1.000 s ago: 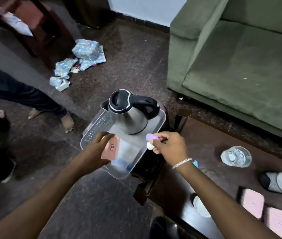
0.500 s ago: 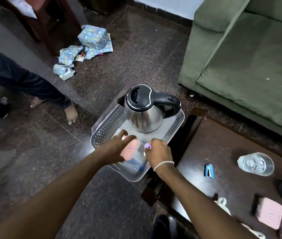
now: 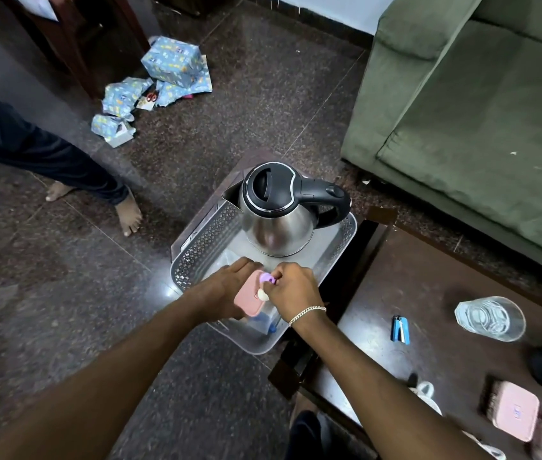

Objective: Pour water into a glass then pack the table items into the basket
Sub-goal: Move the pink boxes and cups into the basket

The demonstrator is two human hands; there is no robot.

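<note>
A grey perforated basket (image 3: 336,254) sits on the floor left of the dark wooden table (image 3: 428,287). A steel kettle (image 3: 279,224) with a black lid and handle stands upright at its far end. My left hand (image 3: 226,290) holds a pink box (image 3: 248,298) low over the basket's near end. My right hand (image 3: 291,288) is closed on small purple and white items (image 3: 264,285), right beside the pink box. A clear container with a blue part (image 3: 266,323) lies in the basket under my hands. A glass of water (image 3: 490,318) stands on the table.
On the table lie a blue clip-like item (image 3: 400,329), two more pink boxes (image 3: 513,411) and a white cord (image 3: 427,395). A green sofa (image 3: 478,111) is behind. Another person's bare feet (image 3: 128,212) and wrapped parcels (image 3: 171,64) are on the floor at left.
Both hands have come lower and closer together over the basket's near end, carrying the pink box and the small items. The view has shifted left, so the table items show further right.
</note>
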